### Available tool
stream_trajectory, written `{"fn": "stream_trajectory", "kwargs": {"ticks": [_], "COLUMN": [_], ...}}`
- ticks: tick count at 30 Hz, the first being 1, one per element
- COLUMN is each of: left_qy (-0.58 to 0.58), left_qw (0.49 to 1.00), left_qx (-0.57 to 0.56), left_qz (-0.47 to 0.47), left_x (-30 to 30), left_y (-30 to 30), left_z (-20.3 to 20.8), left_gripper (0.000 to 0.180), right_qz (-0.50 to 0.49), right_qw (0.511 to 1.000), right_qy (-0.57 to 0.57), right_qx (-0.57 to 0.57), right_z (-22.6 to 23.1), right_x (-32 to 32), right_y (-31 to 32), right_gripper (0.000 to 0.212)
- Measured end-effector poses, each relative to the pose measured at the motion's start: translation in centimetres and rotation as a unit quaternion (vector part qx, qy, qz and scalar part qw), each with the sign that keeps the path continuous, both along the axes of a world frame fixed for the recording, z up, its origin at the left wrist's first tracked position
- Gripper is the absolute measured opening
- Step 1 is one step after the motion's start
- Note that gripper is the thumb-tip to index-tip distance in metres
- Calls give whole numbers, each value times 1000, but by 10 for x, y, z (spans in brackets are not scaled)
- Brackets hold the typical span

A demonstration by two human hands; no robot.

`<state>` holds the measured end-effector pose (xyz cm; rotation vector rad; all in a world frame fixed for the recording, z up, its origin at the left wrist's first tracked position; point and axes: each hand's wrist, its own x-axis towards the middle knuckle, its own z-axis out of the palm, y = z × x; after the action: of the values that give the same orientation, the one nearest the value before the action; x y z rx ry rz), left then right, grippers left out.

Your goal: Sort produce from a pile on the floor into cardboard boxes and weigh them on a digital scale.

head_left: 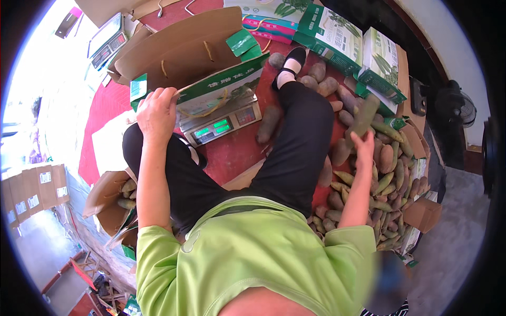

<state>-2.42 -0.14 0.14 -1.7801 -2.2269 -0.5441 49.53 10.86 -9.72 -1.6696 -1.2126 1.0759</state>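
Observation:
My left hand (156, 111) grips the near edge of an open green-and-brown cardboard box (195, 58) that sits on a digital scale (221, 125). My right hand (365, 146) is raised over a heap of long brownish-green tubers (387, 179) on my right and holds one tuber (363, 116) upright. My legs in black trousers stretch forward across a red mat (232, 152), one foot in a black shoe (291, 62).
Several flat and assembled green-and-white boxes (342, 37) lie at the far side. A brown box with more tubers (116, 203) stands at my left. A second scale (107, 41) is at the far left. A few single tubers (269, 124) lie between my legs.

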Motion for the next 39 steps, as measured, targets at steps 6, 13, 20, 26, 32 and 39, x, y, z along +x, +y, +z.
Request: {"fn": "stream_trajectory", "kwargs": {"ticks": [6,13,20,26,32,39], "left_qy": [5,6,3,-4,-1,-21], "left_qw": [1000,1000,1000,1000,1000,1000], "left_qx": [10,5,19,10,0,2], "left_qz": [-5,-14,-24,-9,-12,-17], "left_x": [-1,-6,0,3,-3,-2], "left_y": [0,-1,-1,0,-3,3], "left_z": [1,2,5,2,1,-3], "left_gripper": [5,5,6,7,10,11], "right_qz": [246,396,474,541,490,291], "right_qw": [918,720,618,740,809,939], "right_qy": [-217,-444,-513,-310,-137,-123], "right_qx": [221,357,361,253,294,139], "right_z": [129,181,149,105,135,90], "right_x": [-118,-284,-403,-429,-351,-141], "right_y": [81,100,74,64,102,124], "right_gripper": [59,55,24,40,41,34]}}
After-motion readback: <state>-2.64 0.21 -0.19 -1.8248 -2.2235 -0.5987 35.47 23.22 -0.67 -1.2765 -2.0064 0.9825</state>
